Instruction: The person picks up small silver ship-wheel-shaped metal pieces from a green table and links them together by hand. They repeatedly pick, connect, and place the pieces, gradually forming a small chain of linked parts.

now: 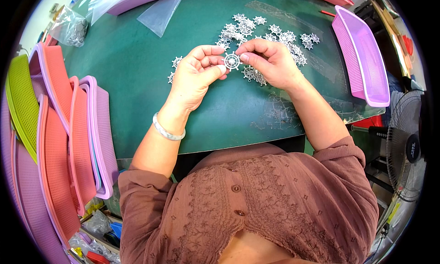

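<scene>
The wheel (232, 61), silver with knobbed spokes, is upheld between the two hands, over the green table (137, 113), its face turned up toward the person.

Well left of the hands stand nested baskets (48, 172), red and purple, with a green basket (20, 99) among them. Beyond these, far ahead and left of the left hand, sits a clear bag (71, 30) of grey pieces. Next come a purple tray (137, 0) and a plastic sheet (161, 12), both well beyond the left hand. Two loose wheels (172, 77) lie just left of that hand.

The left hand (198, 74), a bangle (167, 134) on its wrist, pinches the wheel's left side between thumb and curled fingers. The right hand (271, 65) grips the right edge with thumb and forefinger. A scattered pile (238, 28) of similar wheels lies beyond both hands and around the right one, partly hidden by it. Farther right are a lilac basket (360, 53), then a fan (403, 147) beside the table.
</scene>
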### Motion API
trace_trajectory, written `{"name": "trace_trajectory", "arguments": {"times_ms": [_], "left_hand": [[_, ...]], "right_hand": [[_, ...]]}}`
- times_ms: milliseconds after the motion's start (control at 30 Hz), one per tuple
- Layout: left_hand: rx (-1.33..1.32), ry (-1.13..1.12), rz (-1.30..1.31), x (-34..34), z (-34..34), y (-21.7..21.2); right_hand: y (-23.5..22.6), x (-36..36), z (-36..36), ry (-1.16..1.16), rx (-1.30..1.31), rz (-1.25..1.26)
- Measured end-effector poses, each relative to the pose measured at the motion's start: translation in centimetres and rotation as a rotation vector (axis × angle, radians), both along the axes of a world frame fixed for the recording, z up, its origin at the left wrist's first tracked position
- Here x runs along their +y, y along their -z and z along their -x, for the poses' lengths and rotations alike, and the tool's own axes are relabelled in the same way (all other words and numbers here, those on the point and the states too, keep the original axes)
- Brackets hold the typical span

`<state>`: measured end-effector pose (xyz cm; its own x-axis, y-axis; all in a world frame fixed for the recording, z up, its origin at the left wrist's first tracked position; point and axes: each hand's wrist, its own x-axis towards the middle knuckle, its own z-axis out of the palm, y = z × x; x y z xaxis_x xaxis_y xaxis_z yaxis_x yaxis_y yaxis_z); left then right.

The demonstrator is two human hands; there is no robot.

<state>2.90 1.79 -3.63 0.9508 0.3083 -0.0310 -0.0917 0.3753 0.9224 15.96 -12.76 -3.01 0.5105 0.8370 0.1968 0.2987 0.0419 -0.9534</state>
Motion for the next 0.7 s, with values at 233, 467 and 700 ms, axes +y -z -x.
{"name": "trace_trajectory", "arguments": {"times_ms": [233, 467, 700], "left_hand": [[0.006, -0.001, -0.008, -0.1, 0.0, -0.1], [-0.014, 0.001, -0.017, -0.1, -0.1, 0.1], [0.014, -0.031, -0.111, 0.0, 0.0, -0.1]], "right_hand": [[-0.1, 0.0, 0.0, 0.003, -0.013, -0.003], [-0.3, -0.1, 0.0, -0.012, -0.021, 0.006], [-1.2, -0.5, -0.8, -0.016, -0.203, 0.081]]}}
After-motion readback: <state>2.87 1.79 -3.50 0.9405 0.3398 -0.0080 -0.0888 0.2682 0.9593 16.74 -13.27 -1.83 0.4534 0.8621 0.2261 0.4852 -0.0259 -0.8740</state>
